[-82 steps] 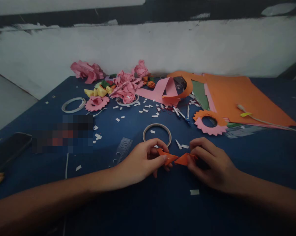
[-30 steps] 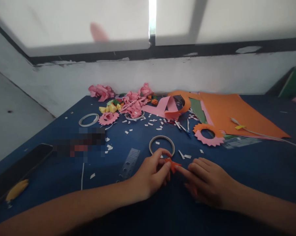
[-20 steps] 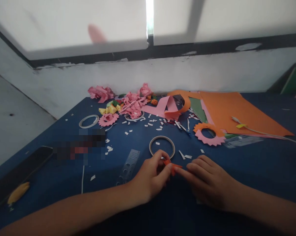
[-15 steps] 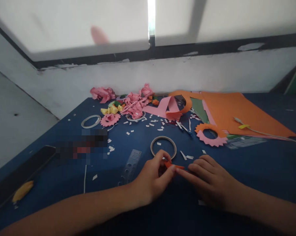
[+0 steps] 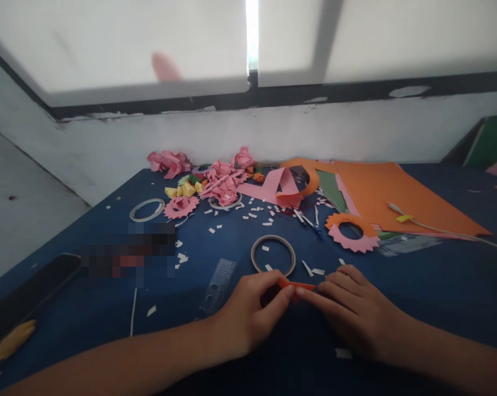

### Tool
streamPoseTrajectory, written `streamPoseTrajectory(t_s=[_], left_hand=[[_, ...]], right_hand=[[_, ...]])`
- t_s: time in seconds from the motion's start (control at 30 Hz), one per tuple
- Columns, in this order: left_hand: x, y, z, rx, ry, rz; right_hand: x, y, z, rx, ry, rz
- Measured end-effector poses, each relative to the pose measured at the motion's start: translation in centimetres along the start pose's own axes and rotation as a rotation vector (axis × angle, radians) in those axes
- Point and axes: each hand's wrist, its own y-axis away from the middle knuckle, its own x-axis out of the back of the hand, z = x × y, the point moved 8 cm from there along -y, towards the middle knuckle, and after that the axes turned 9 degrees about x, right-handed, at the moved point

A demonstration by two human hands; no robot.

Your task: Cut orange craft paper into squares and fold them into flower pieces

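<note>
A small folded piece of orange paper is between my hands, above the blue table. My left hand pinches its left end between thumb and forefinger. From the other side, my right hand has its forefinger against the paper near the left thumb tip, with the other fingers bent; its thumb is hidden. Just beyond the left fingers lies a tape roll with white scraps inside its ring. To the left of that hand is a clear plastic stencil ruler.
Behind lie crumpled pink paper, small yellow pieces, another tape roll and a pink-orange zigzag ring. Orange sheets with a white cable are at right. A blurred-out patch and a dark long object sit left.
The orange paper has turned to lie flatter, and my left forefinger has come down along it. My right forefinger stays against the paper. The whole view has shifted slightly.
</note>
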Motion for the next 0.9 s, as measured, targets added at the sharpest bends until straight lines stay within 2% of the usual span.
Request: streamPoseTrajectory(t_s=[0.2, 0.33, 0.53, 0.7, 0.9], left_hand=[[0.1, 0.3, 0.4, -0.022, 0.03, 0.014], [-0.1, 0.2, 0.2, 0.001, 0.118, -0.008], [0.2, -0.7, -0.3, 0.045, 0.252, -0.012], [0.1, -0.9, -0.4, 0.06, 0.235, -0.025], [0.0, -0.8, -0.7, 0.087, 0.196, -0.001]], right_hand=[[0.1, 0.0, 0.1, -0.007, -0.023, 0.005], [0.3, 0.4, 0.3, -0.019, -0.078, 0.088], [-0.4, 1.6, 1.8, -0.127, -0.179, 0.137], [-0.6, 1.7, 1.9, -0.166, -0.222, 0.091], [-0.5, 2.5, 2.1, -0.229, -0.195, 0.145]])
